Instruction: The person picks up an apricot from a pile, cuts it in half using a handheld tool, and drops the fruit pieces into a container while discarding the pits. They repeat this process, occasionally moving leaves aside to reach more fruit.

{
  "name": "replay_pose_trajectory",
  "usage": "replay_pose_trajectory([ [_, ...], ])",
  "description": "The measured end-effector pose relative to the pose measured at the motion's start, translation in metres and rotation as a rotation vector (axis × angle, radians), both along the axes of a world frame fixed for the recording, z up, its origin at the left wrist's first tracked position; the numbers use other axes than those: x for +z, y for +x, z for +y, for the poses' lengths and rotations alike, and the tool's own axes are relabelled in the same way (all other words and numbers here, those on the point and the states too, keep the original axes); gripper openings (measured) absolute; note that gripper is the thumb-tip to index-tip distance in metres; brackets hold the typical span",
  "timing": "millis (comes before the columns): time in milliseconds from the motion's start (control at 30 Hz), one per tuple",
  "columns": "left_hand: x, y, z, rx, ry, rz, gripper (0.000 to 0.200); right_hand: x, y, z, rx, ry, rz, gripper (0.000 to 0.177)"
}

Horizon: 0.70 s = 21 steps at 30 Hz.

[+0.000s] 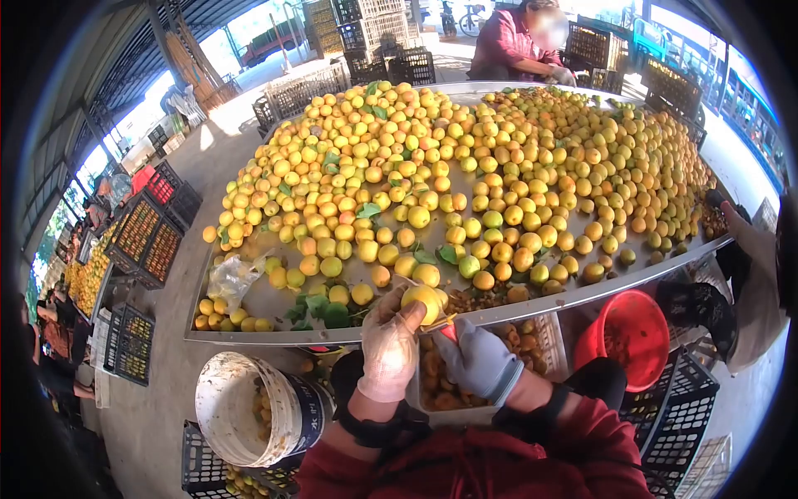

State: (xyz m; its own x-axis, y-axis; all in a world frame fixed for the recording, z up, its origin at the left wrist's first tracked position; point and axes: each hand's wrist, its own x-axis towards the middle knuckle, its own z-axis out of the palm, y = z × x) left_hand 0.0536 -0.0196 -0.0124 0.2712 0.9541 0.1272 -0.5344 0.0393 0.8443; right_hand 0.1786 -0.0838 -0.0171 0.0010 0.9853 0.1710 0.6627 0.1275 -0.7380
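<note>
My left hand (pixel 389 343), in a pale thin glove, grips a yellow apricot (pixel 423 304) between thumb and fingers just over the table's near rim. Closed around a small red-handled tool (pixel 450 331) is my right hand (pixel 482 361) in a grey glove. The tool's thin yellowish end meets the underside of the apricot; its exact kind is hard to make out. Below both hands stands a white crate (pixel 555 348) holding cut or brownish apricots (pixel 526 343). Heaped whole apricots (pixel 349 191) with some green leaves cover much of the metal table (pixel 274 337) ahead.
At lower left is a white bucket (pixel 237 407) with some fruit inside; a red bucket (pixel 622 341) stands at right. Black crates (pixel 677 407) sit beside it. Clear plastic (pixel 235 281) lies on the table. Another person (pixel 509 41) works across it, and someone's leg (pixel 752 291) shows at right.
</note>
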Motion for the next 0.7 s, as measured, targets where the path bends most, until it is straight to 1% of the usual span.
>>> replay_pose_trajectory([
  [33,-0.001,0.003,-0.003,0.001,-0.001,-0.002,0.028,-0.006,-0.006,-0.001,-0.063,0.044,-0.048,0.034],
  [67,0.001,0.006,-0.006,-0.005,-0.051,-0.076,0.033,-0.011,-0.009,-0.001,-0.125,0.090,-0.097,0.034],
  [100,0.002,0.008,-0.008,-0.011,-0.100,-0.150,0.040,-0.015,-0.011,0.000,-0.122,0.091,-0.100,0.034],
  [133,0.000,0.008,-0.009,-0.010,-0.100,-0.150,0.040,-0.019,-0.013,0.000,-0.140,0.091,-0.104,0.034],
  [200,-0.003,0.008,-0.009,-0.064,-0.098,-0.250,0.038,-0.021,-0.013,0.002,-0.158,0.096,-0.111,0.034],
  [233,-0.001,0.008,-0.007,-0.063,-0.095,-0.251,0.038,-0.021,-0.010,0.003,-0.141,0.110,-0.105,0.034],
  [300,0.005,0.003,-0.004,-0.179,-0.076,-0.227,0.029,-0.011,-0.007,0.002,-0.120,0.117,-0.096,0.034],
  [333,0.006,0.000,-0.005,-0.177,-0.079,-0.227,0.029,-0.001,-0.002,0.001,-0.066,0.028,-0.052,0.034],
  [367,0.007,-0.001,-0.004,-0.124,-0.060,-0.128,0.029,0.007,0.002,0.000,-0.014,-0.056,-0.008,0.033],
  [400,0.008,-0.002,-0.002,-0.072,-0.038,-0.027,0.028,0.000,0.004,0.003,0.008,-0.010,-0.037,0.033],
  [433,0.004,-0.001,-0.001,-0.072,-0.039,-0.026,0.028,-0.002,0.002,0.003,0.009,-0.010,-0.037,0.033],
  [500,-0.011,0.003,-0.001,-0.036,0.008,-0.114,0.029,-0.005,-0.006,0.001,-0.080,0.027,-0.069,0.033],
  [533,-0.013,0.006,-0.004,-0.037,0.009,-0.119,0.029,-0.011,-0.010,0.001,-0.081,0.029,-0.074,0.033],
  [600,-0.011,0.012,-0.010,-0.051,-0.076,-0.279,0.031,-0.023,-0.018,0.004,-0.175,0.144,-0.056,0.034],
  [633,-0.009,0.010,-0.012,-0.048,-0.077,-0.278,0.031,-0.025,-0.020,0.003,-0.172,0.142,-0.054,0.034],
  [700,-0.002,0.009,-0.013,-0.119,-0.143,-0.328,0.033,-0.021,-0.020,0.004,-0.188,0.166,-0.064,0.034],
])
